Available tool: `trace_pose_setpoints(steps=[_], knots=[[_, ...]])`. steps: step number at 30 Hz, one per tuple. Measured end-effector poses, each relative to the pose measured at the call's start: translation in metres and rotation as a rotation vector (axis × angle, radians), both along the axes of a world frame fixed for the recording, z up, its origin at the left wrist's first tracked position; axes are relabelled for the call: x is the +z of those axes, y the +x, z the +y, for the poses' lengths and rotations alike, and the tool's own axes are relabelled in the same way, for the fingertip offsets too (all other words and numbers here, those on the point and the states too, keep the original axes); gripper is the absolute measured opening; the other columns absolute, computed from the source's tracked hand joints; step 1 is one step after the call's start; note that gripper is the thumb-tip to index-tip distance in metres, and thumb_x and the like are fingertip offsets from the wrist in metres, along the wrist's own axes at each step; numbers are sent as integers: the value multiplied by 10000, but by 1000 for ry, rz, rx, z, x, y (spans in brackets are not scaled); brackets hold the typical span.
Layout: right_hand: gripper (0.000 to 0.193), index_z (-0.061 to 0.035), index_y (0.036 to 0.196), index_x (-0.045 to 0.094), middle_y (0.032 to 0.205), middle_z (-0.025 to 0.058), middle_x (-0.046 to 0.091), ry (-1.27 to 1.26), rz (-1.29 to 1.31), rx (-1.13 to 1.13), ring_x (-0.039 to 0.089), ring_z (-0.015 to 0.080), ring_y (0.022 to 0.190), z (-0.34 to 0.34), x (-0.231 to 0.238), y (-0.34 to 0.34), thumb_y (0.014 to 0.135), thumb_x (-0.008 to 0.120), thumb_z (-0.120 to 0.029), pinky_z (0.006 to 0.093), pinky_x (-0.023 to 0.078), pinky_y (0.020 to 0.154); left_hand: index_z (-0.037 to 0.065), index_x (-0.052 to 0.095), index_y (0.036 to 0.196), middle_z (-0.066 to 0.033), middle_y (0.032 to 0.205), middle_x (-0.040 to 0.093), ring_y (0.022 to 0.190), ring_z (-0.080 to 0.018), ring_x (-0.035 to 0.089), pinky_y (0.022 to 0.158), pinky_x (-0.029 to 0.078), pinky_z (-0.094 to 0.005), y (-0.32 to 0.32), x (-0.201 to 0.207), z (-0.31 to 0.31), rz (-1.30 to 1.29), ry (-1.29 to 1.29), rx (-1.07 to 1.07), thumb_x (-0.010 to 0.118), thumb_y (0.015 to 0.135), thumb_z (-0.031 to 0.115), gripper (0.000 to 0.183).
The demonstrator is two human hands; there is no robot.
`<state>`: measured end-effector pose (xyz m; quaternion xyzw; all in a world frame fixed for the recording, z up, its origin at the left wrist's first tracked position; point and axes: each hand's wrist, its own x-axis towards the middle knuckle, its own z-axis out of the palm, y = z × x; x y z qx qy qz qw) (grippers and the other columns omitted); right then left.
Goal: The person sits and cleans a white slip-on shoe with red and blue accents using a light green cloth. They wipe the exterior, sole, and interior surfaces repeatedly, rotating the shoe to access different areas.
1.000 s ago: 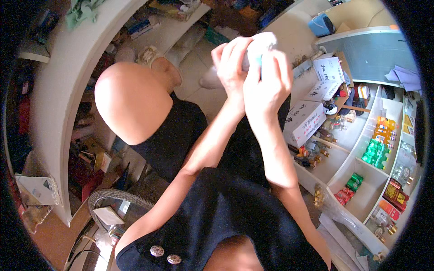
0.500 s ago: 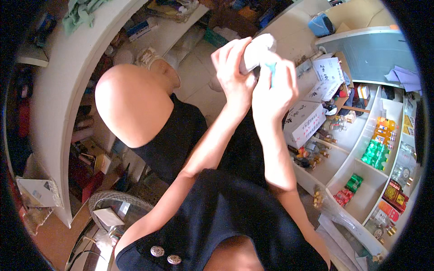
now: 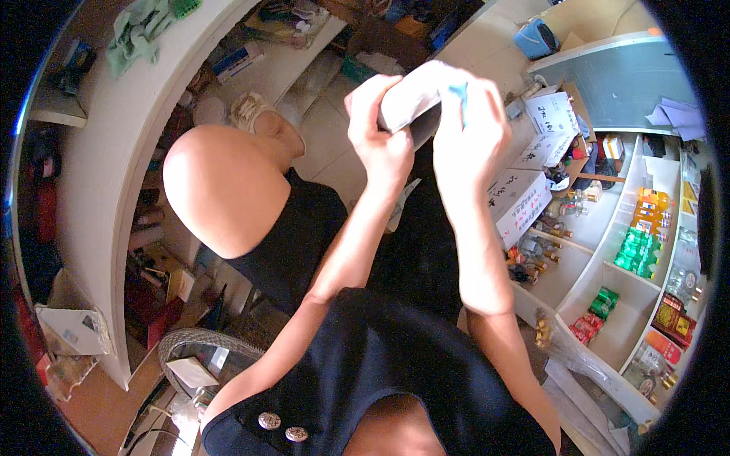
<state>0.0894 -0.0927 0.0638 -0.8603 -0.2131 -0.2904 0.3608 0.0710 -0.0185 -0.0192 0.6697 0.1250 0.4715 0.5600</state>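
Note:
Out in front of me, at the upper middle, my left hand [image 3: 382,125] is closed round the near end of a white, elongated, rounded thing [image 3: 422,90]. Bright light washes out its surface, so I cannot make out its kind; its underside looks dark. My right hand [image 3: 475,125] is closed at the other end of it, with a small light-blue piece [image 3: 458,93] between thumb and fingers. The blue piece lies against or very near the white thing; fingers hide most of it.
My bare knee [image 3: 220,190] and a foot in a white shoe [image 3: 251,112] are at left. A bicycle wheel [image 3: 171,342] stands lower left. White cartons [image 3: 521,201] and a shelf unit [image 3: 608,304] with bottles are at right; a blue container [image 3: 536,39] sits behind.
The white thing has turned and now shows longer between my hands. My left hand has shifted slightly left, its grip opening out along it. My right hand has moved slightly right.

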Motion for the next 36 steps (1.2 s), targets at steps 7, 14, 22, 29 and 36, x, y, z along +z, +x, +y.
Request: trace_pose_setpoints(steps=[7,14,22,29,36], knots=[[179,-44,970,642,850,138,617,-74,-4,88,652,314,769,-5,6,7,819,555,-1,379,519,681,21,626,1044,-119,1057,627,1048,-266,578,958,439,-362,-8,9,6,3,129,37,505,602,-154,490],[142,-48,925,631,850,127,598,-98,-14,174,633,308,784,-2,0,-4,815,558,3,378,516,696,32,655,1012,-116,1012,649,1019,-296,569,923,437,-384,-6,12,8,58,177,90,517,605,-151,467],[102,-7,913,623,844,143,617,-64,110,236,650,307,755,-4,10,1,811,612,-6,371,517,682,20,616,1076,-114,1075,626,1040,-247,588,949,443,-342,-4,11,23,31,106,90,619,666,-136,439],[160,-19,1012,675,932,126,690,65,499,138,666,190,839,-28,-19,59,877,597,-57,318,511,772,33,547,1130,-49,1076,594,1004,-150,568,913,442,-287,2,20,16,-179,-554,-230,676,768,-85,402],[213,-34,1076,671,1021,106,685,293,403,200,656,208,954,-26,-39,43,872,614,-13,317,499,871,37,546,996,-106,947,678,927,-183,621,831,488,-304,2,13,30,217,-25,-315,651,656,-105,383]])
